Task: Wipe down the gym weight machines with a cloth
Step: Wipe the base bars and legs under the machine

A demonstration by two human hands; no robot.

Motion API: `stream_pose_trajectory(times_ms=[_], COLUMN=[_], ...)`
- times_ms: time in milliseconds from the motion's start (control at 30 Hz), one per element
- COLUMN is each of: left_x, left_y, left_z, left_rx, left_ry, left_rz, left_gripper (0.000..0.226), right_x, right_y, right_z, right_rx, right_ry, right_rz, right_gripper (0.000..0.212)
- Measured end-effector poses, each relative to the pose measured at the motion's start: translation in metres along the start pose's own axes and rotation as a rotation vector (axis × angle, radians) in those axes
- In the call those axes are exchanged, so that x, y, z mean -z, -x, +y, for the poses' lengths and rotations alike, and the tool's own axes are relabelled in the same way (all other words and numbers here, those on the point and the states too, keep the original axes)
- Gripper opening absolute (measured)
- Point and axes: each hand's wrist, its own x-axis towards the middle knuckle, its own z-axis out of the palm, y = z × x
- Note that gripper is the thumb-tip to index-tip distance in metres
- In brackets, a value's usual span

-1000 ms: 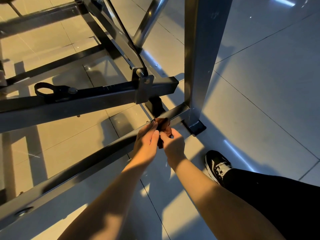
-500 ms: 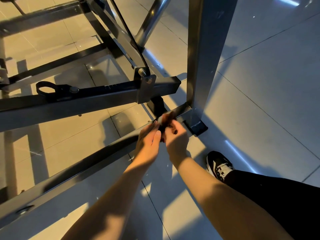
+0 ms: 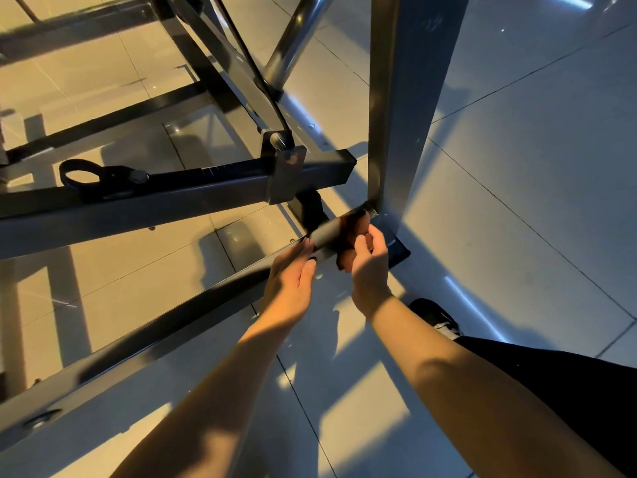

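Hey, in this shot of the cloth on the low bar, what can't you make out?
1. Cloth: head view; the right hand covers much of it, and shadow obscures its colour.
2. Left hand: head view; its own back hides whether it grips the low bar or only rests there.
3. Upright post: head view; cut off by the top edge.
4. Shoe: head view; the leg covers its heel.

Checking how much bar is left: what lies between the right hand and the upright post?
Head view: the cloth, wrapped over the lower bar, fills that stretch up to the upright post.
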Motion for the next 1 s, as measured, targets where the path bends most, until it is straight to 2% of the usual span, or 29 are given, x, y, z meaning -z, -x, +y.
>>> stream_pose_trajectory(times_ms=[167, 300, 367, 500, 633, 800, 900, 1000], left_x=[0.006, 0.013, 0.013, 0.008, 0.007, 0.007, 0.0, -0.005], left_y=[0.002, 0.012, 0.022, 0.032, 0.028, 0.019, 0.011, 0.007], left_z=[-0.003, -0.004, -0.009, -0.017, -0.012, 0.006, 0.01, 0.015], left_rx=[-0.058, -0.148, -0.149, -0.073, -0.043, -0.083, -0.1, -0.125], left_ry=[-0.118, -0.259, -0.302, -0.292, -0.254, -0.234, -0.25, -0.202], left_rz=[-0.053, -0.04, -0.016, -0.015, 0.014, -0.038, -0.083, -0.09], left_gripper=[0.056, 0.055, 0.056, 0.057, 0.054, 0.047, 0.046, 0.041], right_x=[-0.013, -0.028, -0.028, -0.021, -0.006, 0.007, 0.004, -0.008], right_y=[0.027, 0.053, 0.058, 0.055, 0.061, 0.03, 0.018, 0.033], right_z=[0.01, 0.027, 0.03, 0.031, 0.016, -0.01, -0.013, -0.001], right_rx=[0.034, 0.013, 0.0, -0.012, -0.003, 0.031, 0.026, 0.106], right_ry=[0.028, 0.166, 0.218, 0.366, 0.387, 0.135, -0.035, 0.128], right_rz=[-0.082, -0.207, -0.215, -0.23, -0.138, -0.001, -0.13, -0.239], right_gripper=[0.033, 0.025, 0.025, 0.012, 0.02, 0.022, 0.029, 0.029])
